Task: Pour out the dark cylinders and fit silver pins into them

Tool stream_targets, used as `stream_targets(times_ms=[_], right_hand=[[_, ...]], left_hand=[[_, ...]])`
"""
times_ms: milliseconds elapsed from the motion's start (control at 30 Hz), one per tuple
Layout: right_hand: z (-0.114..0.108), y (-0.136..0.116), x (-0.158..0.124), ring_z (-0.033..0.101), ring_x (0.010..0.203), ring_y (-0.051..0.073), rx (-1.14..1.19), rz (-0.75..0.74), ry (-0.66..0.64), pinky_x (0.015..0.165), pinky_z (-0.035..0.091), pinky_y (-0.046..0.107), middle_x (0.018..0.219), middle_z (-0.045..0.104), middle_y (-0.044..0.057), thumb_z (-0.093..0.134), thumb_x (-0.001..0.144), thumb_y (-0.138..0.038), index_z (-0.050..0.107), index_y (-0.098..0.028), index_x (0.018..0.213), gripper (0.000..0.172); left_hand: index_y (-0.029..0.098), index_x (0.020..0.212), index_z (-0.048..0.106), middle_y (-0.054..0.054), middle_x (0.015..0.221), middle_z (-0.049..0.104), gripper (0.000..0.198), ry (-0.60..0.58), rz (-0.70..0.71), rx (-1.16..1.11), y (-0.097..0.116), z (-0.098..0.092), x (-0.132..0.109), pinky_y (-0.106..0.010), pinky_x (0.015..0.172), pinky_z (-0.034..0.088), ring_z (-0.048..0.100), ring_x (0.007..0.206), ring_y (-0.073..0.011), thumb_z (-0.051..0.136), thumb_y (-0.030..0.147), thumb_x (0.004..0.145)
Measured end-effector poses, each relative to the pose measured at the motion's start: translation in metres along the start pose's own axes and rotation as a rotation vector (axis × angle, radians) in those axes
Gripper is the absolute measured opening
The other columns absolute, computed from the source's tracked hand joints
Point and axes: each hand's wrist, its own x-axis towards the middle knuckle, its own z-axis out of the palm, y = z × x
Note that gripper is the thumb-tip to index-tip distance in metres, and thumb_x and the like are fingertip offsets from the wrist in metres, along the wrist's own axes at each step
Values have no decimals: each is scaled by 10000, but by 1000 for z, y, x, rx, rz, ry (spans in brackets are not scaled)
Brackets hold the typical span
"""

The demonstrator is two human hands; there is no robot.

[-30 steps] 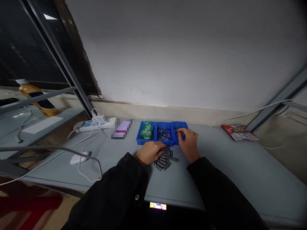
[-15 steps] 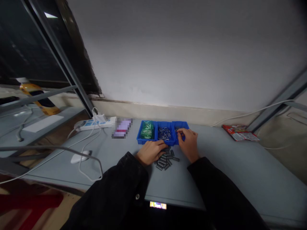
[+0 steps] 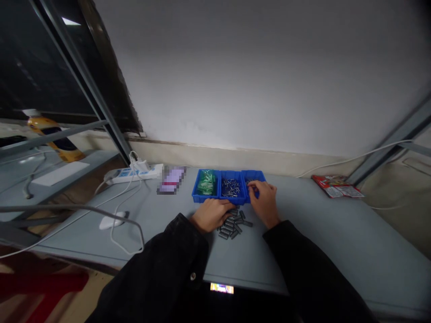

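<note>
Head view: three blue bins (image 3: 232, 200); right hand (image 3: 264, 202) pinched in rightmost, left hand (image 3: 212, 215) open.

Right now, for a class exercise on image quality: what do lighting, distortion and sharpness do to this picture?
In the head view, the wide lens bends the metal window frame and the grey table; the light is dim and flat, with a small glare spot on the dark window; the object beside the power strip is pixelated out; the pins in the middle blue bin are too small to show sharply.

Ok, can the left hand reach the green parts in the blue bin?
Probably yes: the left hand sits beside the blue plastic bin, and only its low rim stands before the green parts.
</note>
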Motion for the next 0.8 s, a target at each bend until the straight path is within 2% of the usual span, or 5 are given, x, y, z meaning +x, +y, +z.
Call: stream_targets(times_ms=[267,433,567,667,800], right_hand=[[1,0,0,602,855,211,7,-8,9,876,292,392,909,713,26,495,893,-193,668,-201,928,177],[-6,-8,1,590,818,192,47,-82,5,877,304,388,854,698,16,525,948,-280,652,-205,884,161],[-12,-17,-1,561,732,171,114,-227,-130,798,331,365,720,642,6,492,999,-350,588,-198,745,311],[-12,-22,-5,573,745,167,153,-328,-248,769,344,357,751,652,15,468,1011,-316,582,-194,771,293],[-11,-25,-9,597,804,176,193,-354,-304,794,375,360,811,675,27,461,1020,-297,608,-200,839,253]], left_hand=[[210,1157,684,-74,1029,723,228,35,32,0,1,0,0,-289,771,532,708,905,-203,529,224,990],[208,1188,656,-70,1099,708,238,151,49,-87,2,1,-1,-291,846,552,694,990,-188,497,242,1014],[190,1170,636,-73,1102,697,212,318,42,-171,1,0,-2,-311,852,565,686,973,-174,512,264,1015],[176,1132,632,-73,1076,696,176,424,42,-190,0,0,-2,-301,826,567,683,941,-165,543,254,1002],[177,1113,636,-73,1068,693,156,483,48,-195,-1,1,-3,-296,837,568,676,976,-165,545,230,998]])
